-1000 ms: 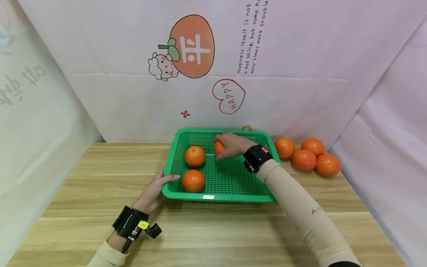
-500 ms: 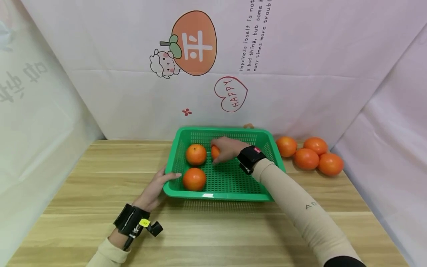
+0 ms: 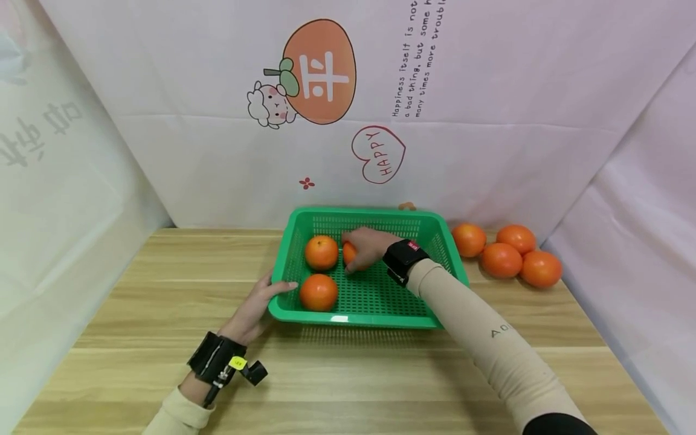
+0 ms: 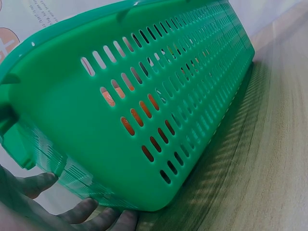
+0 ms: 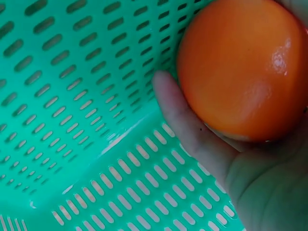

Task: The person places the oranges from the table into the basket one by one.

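Observation:
A green plastic basket (image 3: 375, 321) with slotted walls stands on the wooden table. My left hand (image 3: 254, 309) grips its left side, thumb over the rim; in the left wrist view the fingertips (image 4: 84, 207) are against the outer wall. Inside the basket, my right hand (image 3: 371, 246) holds an orange (image 5: 240, 67), its thumb along the fruit's side. The hand covers part of that orange in the head view. Left of it, one orange (image 3: 321, 252) sits toward the back and another orange (image 3: 318, 293) nearer the front.
Several more oranges (image 3: 501, 260) lie on the table just right of the basket, near the back wall. A white printed cloth (image 3: 217, 175) hangs behind, with white sheets at both sides. The wooden table (image 3: 348, 386) extends in front of the basket.
My right hand has moved slightly left and lower into the basket with the orange, closer to the back-left orange. My left hand keeps its place on the basket. The head view has shifted slightly.

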Action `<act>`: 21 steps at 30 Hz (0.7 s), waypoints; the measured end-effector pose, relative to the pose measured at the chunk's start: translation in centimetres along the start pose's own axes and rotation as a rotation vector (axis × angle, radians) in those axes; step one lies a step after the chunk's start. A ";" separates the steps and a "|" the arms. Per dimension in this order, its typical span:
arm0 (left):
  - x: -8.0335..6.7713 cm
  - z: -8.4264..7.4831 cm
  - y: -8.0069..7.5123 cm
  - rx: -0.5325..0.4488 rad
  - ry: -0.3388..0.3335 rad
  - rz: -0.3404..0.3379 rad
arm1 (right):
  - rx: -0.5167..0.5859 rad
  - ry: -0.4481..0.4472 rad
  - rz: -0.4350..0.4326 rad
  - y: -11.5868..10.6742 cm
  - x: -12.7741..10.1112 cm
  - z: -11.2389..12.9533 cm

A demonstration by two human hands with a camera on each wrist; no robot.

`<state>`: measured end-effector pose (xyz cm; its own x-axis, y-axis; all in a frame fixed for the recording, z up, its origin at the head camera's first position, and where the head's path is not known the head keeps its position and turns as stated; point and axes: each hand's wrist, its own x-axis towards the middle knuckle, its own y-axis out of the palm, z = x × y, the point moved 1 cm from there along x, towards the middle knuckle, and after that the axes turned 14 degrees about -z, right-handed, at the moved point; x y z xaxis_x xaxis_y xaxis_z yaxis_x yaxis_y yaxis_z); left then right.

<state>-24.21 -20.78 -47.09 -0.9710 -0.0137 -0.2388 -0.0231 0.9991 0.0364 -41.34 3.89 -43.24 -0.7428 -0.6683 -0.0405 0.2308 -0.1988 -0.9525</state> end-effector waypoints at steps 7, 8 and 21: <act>-0.2 -0.2 0.1 0.017 -0.003 -0.016 | -0.016 -0.048 -0.019 -0.1 0.0 0.0; -0.3 -0.2 0.1 0.017 -0.004 -0.019 | -0.024 -0.057 -0.019 -0.1 0.0 0.0; -0.2 0.1 0.2 0.024 0.004 -0.025 | -0.065 -0.091 -0.040 -0.9 -0.6 0.9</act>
<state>-24.02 -20.60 -47.18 -0.9710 -0.0383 -0.2358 -0.0412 0.9991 0.0072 -40.56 3.81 -42.12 -0.6901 -0.7234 0.0227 0.1588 -0.1819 -0.9704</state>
